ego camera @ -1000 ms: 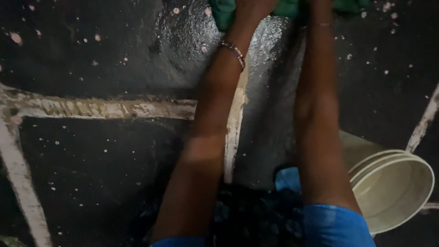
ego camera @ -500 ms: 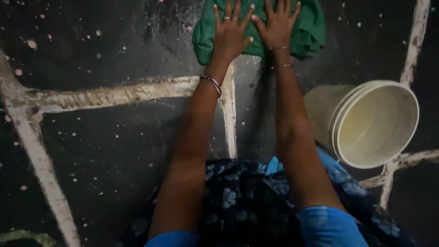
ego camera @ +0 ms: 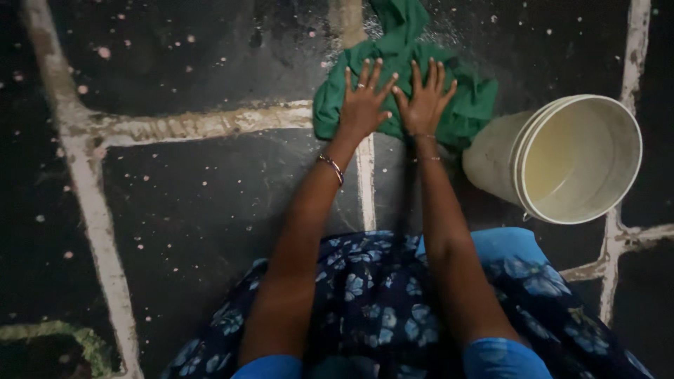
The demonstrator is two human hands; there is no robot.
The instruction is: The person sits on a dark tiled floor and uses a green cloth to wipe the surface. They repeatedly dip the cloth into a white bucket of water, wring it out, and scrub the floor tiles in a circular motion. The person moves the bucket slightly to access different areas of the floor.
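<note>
The dark stone floor [ego camera: 196,210] fills the frame under you, speckled with pale flecks and crossed by light mortar joints; it looks wet and glossy near the top centre. Along the bottom edge your blue floral skirt [ego camera: 379,309] spreads across the middle and lower right. At the right of the frame a cream plastic bucket [ego camera: 491,158] stands just beside your right forearm, its mouth tilted toward the camera; whether anything is in it cannot be told. In the upper centre lies the green cloth [ego camera: 467,105], bunched and crumpled on the floor over a joint, with one tail trailing up toward the top edge. Both your arms reach straight up the frame to it. Your left hand [ego camera: 364,109] is flat on the cloth, fingers spread wide, palm down, a ring on one finger and a beaded bracelet [ego camera: 331,167] on the wrist. Your right hand [ego camera: 423,105] lies just beside it, also open and pressed flat on the cloth, thumbs nearly touching, with thin bangles [ego camera: 425,137] at that wrist.
</note>
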